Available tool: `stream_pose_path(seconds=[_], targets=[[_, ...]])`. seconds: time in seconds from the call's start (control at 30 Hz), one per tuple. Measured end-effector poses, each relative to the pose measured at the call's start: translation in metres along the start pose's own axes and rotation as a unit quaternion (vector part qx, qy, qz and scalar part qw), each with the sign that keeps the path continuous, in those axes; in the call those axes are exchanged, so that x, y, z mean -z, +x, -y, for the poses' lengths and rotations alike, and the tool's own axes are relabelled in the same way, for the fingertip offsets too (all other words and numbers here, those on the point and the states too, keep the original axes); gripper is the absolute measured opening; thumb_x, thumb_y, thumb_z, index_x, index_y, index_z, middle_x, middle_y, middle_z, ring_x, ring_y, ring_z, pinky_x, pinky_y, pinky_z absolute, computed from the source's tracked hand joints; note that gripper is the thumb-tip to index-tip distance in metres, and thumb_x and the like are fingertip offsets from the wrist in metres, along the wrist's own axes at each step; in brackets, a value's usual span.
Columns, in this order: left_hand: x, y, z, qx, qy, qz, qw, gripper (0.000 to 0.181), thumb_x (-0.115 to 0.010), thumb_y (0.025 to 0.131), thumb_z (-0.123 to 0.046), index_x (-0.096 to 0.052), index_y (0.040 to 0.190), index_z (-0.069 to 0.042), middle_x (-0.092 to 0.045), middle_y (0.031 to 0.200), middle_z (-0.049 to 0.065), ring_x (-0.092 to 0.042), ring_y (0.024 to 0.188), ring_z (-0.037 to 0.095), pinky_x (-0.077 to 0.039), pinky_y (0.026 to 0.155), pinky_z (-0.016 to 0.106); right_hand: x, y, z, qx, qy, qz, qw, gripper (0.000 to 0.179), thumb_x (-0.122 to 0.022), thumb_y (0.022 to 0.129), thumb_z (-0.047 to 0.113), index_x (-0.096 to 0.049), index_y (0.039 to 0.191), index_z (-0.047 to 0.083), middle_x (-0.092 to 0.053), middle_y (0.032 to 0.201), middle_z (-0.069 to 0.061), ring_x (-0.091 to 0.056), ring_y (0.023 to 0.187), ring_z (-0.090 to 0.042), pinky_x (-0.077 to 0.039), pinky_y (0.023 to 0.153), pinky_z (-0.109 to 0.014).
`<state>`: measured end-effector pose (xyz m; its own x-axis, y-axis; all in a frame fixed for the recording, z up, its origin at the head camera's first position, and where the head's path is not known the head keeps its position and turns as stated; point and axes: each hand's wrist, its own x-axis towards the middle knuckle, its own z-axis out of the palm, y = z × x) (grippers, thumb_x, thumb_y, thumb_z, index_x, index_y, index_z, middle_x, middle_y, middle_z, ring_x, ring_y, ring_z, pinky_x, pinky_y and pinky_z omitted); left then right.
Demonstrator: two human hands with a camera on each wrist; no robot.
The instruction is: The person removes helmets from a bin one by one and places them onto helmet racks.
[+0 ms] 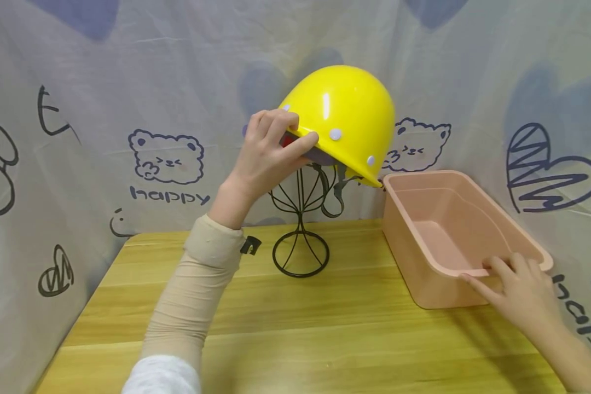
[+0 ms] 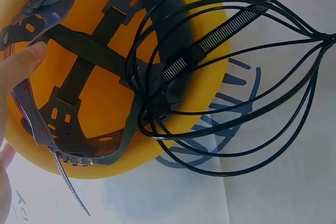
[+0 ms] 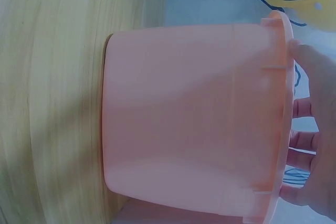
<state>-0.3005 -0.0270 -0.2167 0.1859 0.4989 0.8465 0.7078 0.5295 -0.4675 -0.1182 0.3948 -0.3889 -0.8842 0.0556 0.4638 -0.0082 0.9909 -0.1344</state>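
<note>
With the middle of the wooden counter [image 1: 295, 328] as the dial's centre and twelve at its far edge, a beige sleeve [image 1: 192, 295] reaches up from about eight o'clock. Its left hand [image 1: 271, 145] grasps the brim of a yellow helmet [image 1: 354, 115] at the helmet's own eight o'clock, the thumb lying inside the opening in the left wrist view. Just below that hold, toward twelve on the dial, a black wire stand [image 1: 300, 216] rises from its ring base. The helmet is over the stand's top, tilted so that the brim slopes down toward four o'clock; whether the two touch is unclear. Dark bands [image 2: 79, 80] cross inside the shell, and a ribbed strap [image 2: 220, 36] passes beside the wires. Near two o'clock a pink bin [image 1: 404, 241] stands upright on the counter. Close to three, the right hand [image 1: 524, 295] grips the bin's near rim, fingers hooked over it. Behind everything hangs a pale curtain [image 1: 226, 54] with drawn bears and hearts.
</note>
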Motion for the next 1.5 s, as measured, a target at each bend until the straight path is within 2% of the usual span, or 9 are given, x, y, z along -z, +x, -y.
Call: stream_pose_path(seconds=[0.4,0.53,0.83,1.33,1.5], targets=[[-0.005,-0.01,0.005,0.004,0.013,-0.002,0.9999,0.028,-0.072,0.088,-0.029,-0.054,0.107,-0.021,-0.046,0.101,0.012,-0.048,0.097,0.031,-0.042,0.08,0.047,-0.001,-0.001,0.0,-0.004,0.007,0.004,1.0,0.053,-0.064,0.085,0.058,-0.06,0.103,0.008,-0.051,0.101,-0.022,-0.044,0.092,-0.045,-0.034,0.072,-0.062],[-0.008,-0.016,0.006,0.012,0.018,0.002,0.9998,0.028,-0.073,0.088,-0.028,-0.053,0.106,-0.021,-0.045,0.1,0.011,-0.047,0.097,0.031,-0.041,0.078,0.047,-0.001,-0.001,-0.001,0.0,0.007,-0.001,1.0,0.051,-0.065,0.085,0.057,-0.06,0.102,0.009,-0.051,0.1,-0.021,-0.045,0.091,-0.044,-0.035,0.07,-0.061],[-0.013,-0.031,0.006,0.035,0.044,-0.014,0.9983,0.036,-0.079,0.082,-0.031,-0.053,0.104,-0.021,-0.046,0.099,0.011,-0.048,0.095,0.029,-0.041,0.076,0.048,0.0,-0.001,0.001,-0.004,0.0,0.001,1.0,0.054,-0.064,0.084,0.058,-0.06,0.102,0.008,-0.05,0.098,-0.022,-0.045,0.089,-0.044,-0.035,0.07,-0.059],[-0.011,-0.056,0.003,0.071,0.049,0.019,0.9961,0.044,-0.082,0.075,-0.037,-0.054,0.104,-0.019,-0.047,0.1,0.012,-0.048,0.095,0.03,-0.04,0.076,0.046,-0.002,-0.001,-0.003,0.001,0.006,-0.008,0.9999,0.052,-0.065,0.084,0.058,-0.06,0.101,0.008,-0.051,0.101,-0.022,-0.044,0.091,-0.045,-0.035,0.072,-0.062],[-0.01,-0.06,-0.001,0.071,0.057,0.024,0.9955,0.046,-0.08,0.076,-0.041,-0.053,0.107,-0.02,-0.046,0.101,0.011,-0.047,0.094,0.031,-0.04,0.076,0.045,-0.004,-0.001,-0.005,0.002,0.01,-0.01,0.9999,0.053,-0.066,0.083,0.057,-0.06,0.101,0.008,-0.051,0.101,-0.022,-0.044,0.092,-0.046,-0.034,0.072,-0.062]])
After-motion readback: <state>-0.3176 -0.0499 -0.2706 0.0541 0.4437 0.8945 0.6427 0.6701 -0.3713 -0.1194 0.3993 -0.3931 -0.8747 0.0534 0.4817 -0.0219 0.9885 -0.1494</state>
